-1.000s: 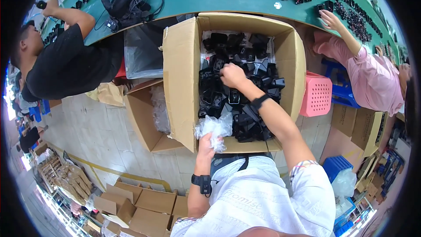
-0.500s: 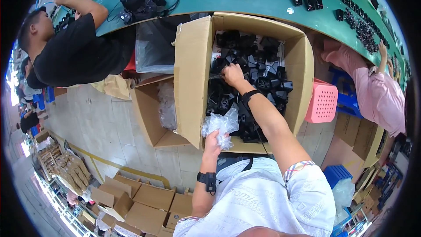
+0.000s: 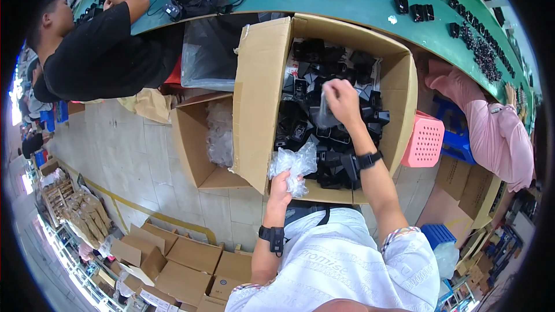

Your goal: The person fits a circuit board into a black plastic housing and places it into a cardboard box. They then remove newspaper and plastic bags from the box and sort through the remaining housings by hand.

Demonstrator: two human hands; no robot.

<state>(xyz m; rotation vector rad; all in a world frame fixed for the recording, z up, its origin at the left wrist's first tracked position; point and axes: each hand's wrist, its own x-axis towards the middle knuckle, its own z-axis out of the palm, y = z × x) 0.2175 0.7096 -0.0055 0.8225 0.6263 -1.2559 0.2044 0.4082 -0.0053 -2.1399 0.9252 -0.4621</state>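
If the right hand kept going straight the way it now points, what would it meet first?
Most likely the black parts piled in the large cardboard box. The right hand points into the box, holding a clear bag; depth is unclear.

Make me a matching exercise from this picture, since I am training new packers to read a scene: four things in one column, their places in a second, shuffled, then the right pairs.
Things:
1. crumpled clear bags
2. pink basket
3. black parts
4. small open carton

Places:
A. on the floor, right of the big carton
B. held in the left hand at the big carton's near edge
C. on the floor, left of the big carton
D. piled inside the big carton, where the right hand reaches

Pairs: 1-B, 2-A, 3-D, 4-C
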